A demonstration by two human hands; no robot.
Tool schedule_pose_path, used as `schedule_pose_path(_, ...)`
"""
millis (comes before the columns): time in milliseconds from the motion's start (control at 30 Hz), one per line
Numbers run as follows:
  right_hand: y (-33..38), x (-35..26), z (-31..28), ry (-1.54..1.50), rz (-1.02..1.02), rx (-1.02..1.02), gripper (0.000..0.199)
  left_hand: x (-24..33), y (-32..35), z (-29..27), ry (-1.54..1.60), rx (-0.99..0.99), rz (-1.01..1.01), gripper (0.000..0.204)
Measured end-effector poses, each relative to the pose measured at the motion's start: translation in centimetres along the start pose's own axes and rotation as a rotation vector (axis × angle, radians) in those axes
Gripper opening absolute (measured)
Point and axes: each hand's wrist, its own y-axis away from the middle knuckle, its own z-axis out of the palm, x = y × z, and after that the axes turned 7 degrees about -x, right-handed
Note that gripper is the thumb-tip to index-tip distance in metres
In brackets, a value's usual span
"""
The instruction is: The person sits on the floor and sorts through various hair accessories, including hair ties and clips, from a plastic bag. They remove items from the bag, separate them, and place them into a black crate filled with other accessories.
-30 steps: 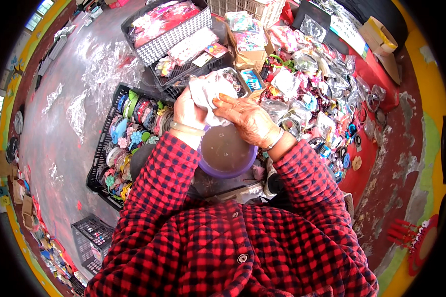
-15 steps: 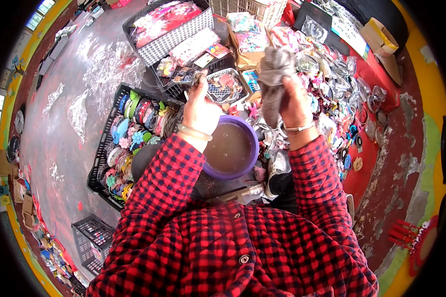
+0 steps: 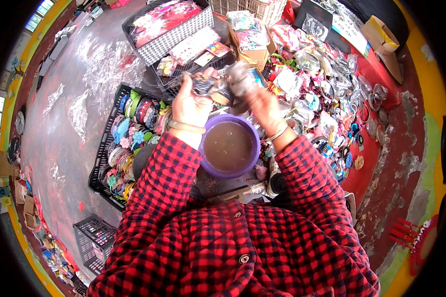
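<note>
Small dark packet (image 3: 208, 85) held up above purple bowl (image 3: 230, 147) of brown liquid, left hand (image 3: 193, 101) clamped on it, right hand (image 3: 260, 99) gripping grey cloth (image 3: 239, 78) against its end. Best to wipe over the bowl, steady grip. Black crate of trinkets (image 3: 126, 133) left.

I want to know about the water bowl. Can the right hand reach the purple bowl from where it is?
Probably yes. The right hand is just above the purple bowl, with nothing between them, but it is holding a grey cloth, so it is not free.
</note>
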Motion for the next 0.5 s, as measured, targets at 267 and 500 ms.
schedule_pose_path(267,-0.7,-3.0,-3.8,-0.901,0.262,-0.084,0.028,0.6,0.7,1.1,0.115,0.011,-0.043,0.044)
schedule_pose_path(500,0.2,-2.4,-1.0,-0.248,0.241,-0.332,0.038,-0.6,1.2,1.8,0.162,-0.023,-0.083,0.046)
